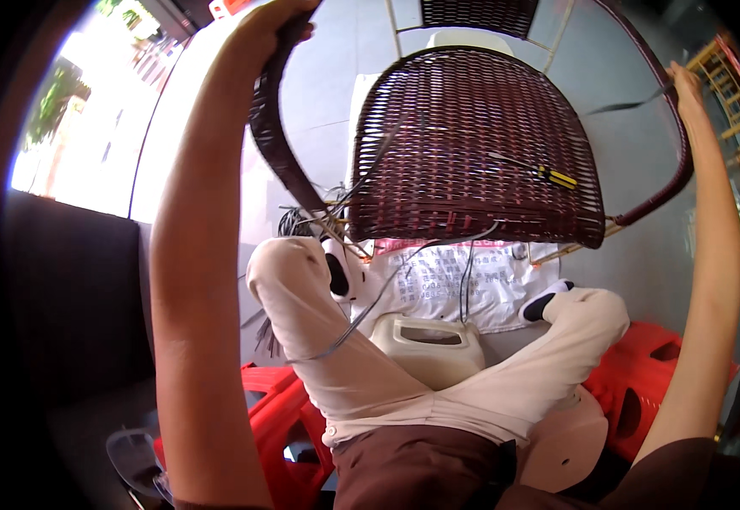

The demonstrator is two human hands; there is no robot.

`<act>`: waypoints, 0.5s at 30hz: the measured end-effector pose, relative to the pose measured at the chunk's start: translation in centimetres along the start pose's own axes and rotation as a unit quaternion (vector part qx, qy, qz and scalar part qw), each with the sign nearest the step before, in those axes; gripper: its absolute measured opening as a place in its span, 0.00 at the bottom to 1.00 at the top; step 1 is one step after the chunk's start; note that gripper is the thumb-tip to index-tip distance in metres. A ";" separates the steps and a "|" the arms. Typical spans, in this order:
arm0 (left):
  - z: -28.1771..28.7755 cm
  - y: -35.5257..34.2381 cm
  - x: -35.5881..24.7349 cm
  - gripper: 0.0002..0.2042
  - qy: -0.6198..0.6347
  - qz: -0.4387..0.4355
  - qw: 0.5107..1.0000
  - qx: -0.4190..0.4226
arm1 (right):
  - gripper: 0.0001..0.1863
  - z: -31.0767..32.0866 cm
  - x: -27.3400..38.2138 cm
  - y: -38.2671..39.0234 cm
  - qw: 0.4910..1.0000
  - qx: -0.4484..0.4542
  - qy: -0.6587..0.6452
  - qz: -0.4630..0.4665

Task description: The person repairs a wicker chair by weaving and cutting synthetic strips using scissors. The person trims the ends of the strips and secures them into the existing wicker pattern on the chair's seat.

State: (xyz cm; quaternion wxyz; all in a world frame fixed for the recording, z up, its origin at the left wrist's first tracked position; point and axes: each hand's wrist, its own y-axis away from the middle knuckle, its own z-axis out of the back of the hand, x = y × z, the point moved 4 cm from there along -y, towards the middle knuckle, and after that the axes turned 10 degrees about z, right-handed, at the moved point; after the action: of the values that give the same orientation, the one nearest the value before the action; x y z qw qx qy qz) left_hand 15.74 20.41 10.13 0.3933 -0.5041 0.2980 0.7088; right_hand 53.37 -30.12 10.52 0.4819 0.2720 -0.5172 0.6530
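In front of me stands a chair with a woven dark brown seat [472,136] and curved armrests. My left hand [275,30] is closed around the upper part of the left armrest [272,136]. On the other side, my right hand [686,85] is closed at the right armrest [672,166]. A flat dark grey strip [629,106] runs from that hand toward the seat; its exact grip is hard to make out. A yellow and black screwdriver [557,177] lies on the seat. Another long grey strip [378,293] trails from the seat's front edge across my left leg.
A printed white sheet [438,285] lies under the chair's front. Between my legs is a beige plastic stool [429,361]. Red plastic stools [642,374] flank me. A bundle of grey strips [298,223] lies left of the chair; wooden frames [731,89] stand far right.
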 end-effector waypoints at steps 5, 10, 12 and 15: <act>0.1 1.6 -0.2 0.12 0.007 0.023 0.999 -0.045 | 0.21 0.0 -1.4 -1.2 0.999 0.045 -0.026 -0.006; -0.2 1.5 0.5 0.12 0.033 0.032 0.997 -0.064 | 0.19 0.8 -3.3 -3.5 0.997 0.062 0.039 0.021; -0.4 1.5 0.3 0.12 0.038 0.030 0.996 -0.069 | 0.18 1.7 -4.3 -4.9 0.996 0.056 0.067 0.036; -0.5 1.5 0.3 0.12 0.043 0.030 0.996 -0.077 | 0.17 1.6 -4.8 -5.5 0.992 0.095 0.074 0.037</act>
State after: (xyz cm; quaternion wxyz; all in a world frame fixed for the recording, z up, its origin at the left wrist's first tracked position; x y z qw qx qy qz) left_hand 14.60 19.32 9.70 0.3191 -0.5535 0.2742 0.7188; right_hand 59.98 -33.30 9.25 0.4664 0.2483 -0.4257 0.7346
